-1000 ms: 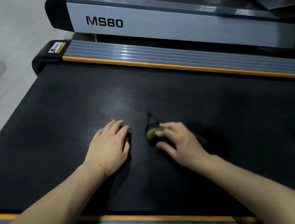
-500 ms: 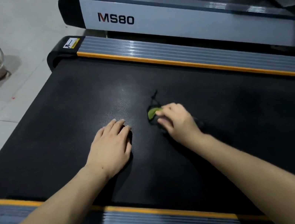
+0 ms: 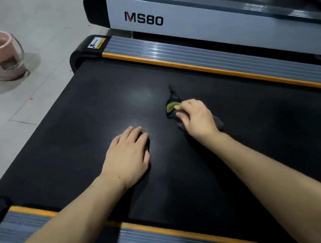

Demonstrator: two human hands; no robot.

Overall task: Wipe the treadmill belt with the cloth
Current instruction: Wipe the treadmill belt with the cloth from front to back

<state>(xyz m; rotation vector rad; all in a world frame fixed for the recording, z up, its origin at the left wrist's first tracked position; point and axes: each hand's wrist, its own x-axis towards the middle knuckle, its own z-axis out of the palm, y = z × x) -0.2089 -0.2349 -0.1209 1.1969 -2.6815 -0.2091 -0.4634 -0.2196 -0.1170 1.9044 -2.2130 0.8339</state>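
Head view looks down on the black treadmill belt (image 3: 243,139). Left hand (image 3: 128,157) lies flat on it, fingers straight and together. Just right of it, the right hand (image 3: 196,118) curls over a crumpled dark cloth (image 3: 171,108) with a green patch, pressed against the belt's middle.

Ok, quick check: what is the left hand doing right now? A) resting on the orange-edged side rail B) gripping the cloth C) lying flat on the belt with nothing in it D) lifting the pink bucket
C: the left hand lies flat, fingers straight, on the black belt, while the right hand holds the cloth further along.
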